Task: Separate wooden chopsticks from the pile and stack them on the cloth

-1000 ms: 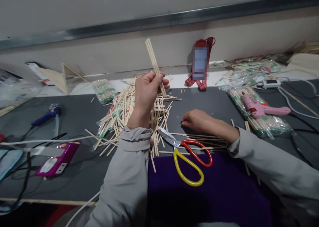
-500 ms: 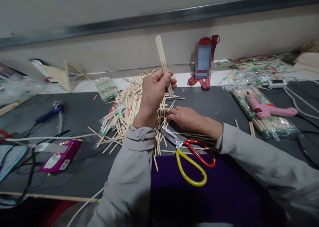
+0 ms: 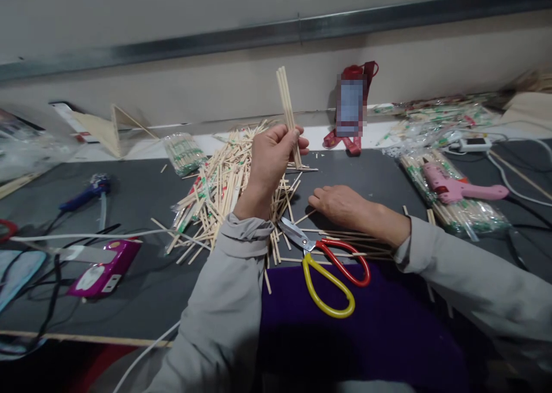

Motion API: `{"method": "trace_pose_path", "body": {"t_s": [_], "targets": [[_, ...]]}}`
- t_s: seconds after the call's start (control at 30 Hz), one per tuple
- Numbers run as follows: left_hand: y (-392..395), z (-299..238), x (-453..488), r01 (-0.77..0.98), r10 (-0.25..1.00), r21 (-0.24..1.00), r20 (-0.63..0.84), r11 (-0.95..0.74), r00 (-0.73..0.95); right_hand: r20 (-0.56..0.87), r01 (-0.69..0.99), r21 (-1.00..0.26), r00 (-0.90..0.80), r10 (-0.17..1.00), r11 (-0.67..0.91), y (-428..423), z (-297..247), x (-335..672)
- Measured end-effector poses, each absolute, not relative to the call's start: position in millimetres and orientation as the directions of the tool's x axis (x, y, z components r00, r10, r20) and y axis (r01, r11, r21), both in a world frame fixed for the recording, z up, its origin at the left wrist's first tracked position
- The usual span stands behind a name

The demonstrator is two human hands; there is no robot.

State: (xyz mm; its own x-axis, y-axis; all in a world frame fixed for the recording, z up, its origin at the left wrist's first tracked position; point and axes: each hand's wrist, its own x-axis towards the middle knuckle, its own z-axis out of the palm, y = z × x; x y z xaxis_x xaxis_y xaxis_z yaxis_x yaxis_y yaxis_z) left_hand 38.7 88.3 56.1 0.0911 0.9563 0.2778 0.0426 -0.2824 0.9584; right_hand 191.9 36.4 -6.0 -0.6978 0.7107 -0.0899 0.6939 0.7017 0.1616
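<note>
Pinched in my left hand (image 3: pixel 269 160) is a small bundle of thin wooden sticks (image 3: pixel 285 97), held nearly upright above the heap. My right hand (image 3: pixel 340 203) is low over the table, fingers curled together, with one thin wooden stick (image 3: pixel 307 215) poking out leftward from the fingertips. A heap of loose wooden sticks (image 3: pixel 219 189) spreads under and left of my left hand. Scissors (image 3: pixel 307 243) with one red and one yellow handle lie below my right hand, blades pointing into the heap. Several sticks lie under my right forearm.
At right, a pink glue gun (image 3: pixel 468 191) rests on a bagged pack of sticks (image 3: pixel 478 215). A blue glue gun (image 3: pixel 86 195), magenta power box (image 3: pixel 106 269) and cables occupy the left. Another pack (image 3: pixel 183 151) and a phone-like device (image 3: pixel 351 106) stand along the back. Purple cloth (image 3: pixel 388 318) covers the front.
My right hand has moved right, away from the heap, with a stick at its fingertips. My left hand and its bundle have shifted slightly right.
</note>
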Motion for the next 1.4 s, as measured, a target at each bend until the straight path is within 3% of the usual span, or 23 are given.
{"method": "trace_pose_path", "body": {"t_s": [0.23,0.33,0.47,0.6,0.7,0.87,1.0,1.1,1.2,1.3,1.4], "targets": [[90.4,11.3,66.0,0.146,0.95,0.98,0.086,-0.135,0.3,-0.122,0.622,0.229,-0.745,0.656,0.749,25.5,-5.3,191.7],[96.3,-13.1,68.8,0.2,0.957,0.98,-0.044,-0.015,0.288,-0.103,0.637,0.202,-0.742,0.663,0.744,24.5,-8.8,199.2],[103.0,-31.6,65.6,0.109,0.954,0.98,-0.187,0.166,0.236,-0.061,0.664,0.171,-0.73,0.68,0.728,25.9,-11.0,210.1],[106.3,-38.4,64.6,0.162,0.965,0.982,-0.133,0.097,0.225,-0.085,0.576,0.175,-0.799,0.595,0.798,24.3,-9.9,206.2],[107.0,-39.2,63.3,0.159,0.966,0.983,-0.13,0.095,0.225,-0.097,0.573,0.181,-0.798,0.595,0.799,23.8,-8.8,198.7],[106.8,-36.6,58.6,0.12,0.973,0.983,-0.16,0.141,0.166,-0.152,0.629,0.196,-0.739,0.657,0.752,26.0,-6.4,212.0],[107.8,-36.4,57.1,0.102,0.975,0.984,-0.161,0.147,0.155,-0.203,0.781,0.192,-0.56,0.803,0.594,19.9,-2.6,250.2],[108.1,-35.7,57.7,0.089,0.975,0.985,-0.161,0.149,0.153,-0.17,0.874,0.05,-0.469,0.867,0.483,10.2,0.9,275.4],[103.5,-30.1,62.7,-0.007,0.968,0.982,-0.183,0.187,0.173,-0.092,0.905,-0.288,-0.353,0.931,0.314,2.1,2.9,283.2],[93.1,-20.1,73.3,-0.138,0.932,0.954,-0.218,0.266,0.288,-0.077,0.785,-0.605,-0.224,0.971,0.133,0.8,2.9,274.7],[82.3,-11.2,84.0,-0.206,0.882,0.924,-0.214,0.322,0.42,-0.056,0.654,-0.755,-0.149,0.987,0.056,5.8,2.0,261.8]]}}
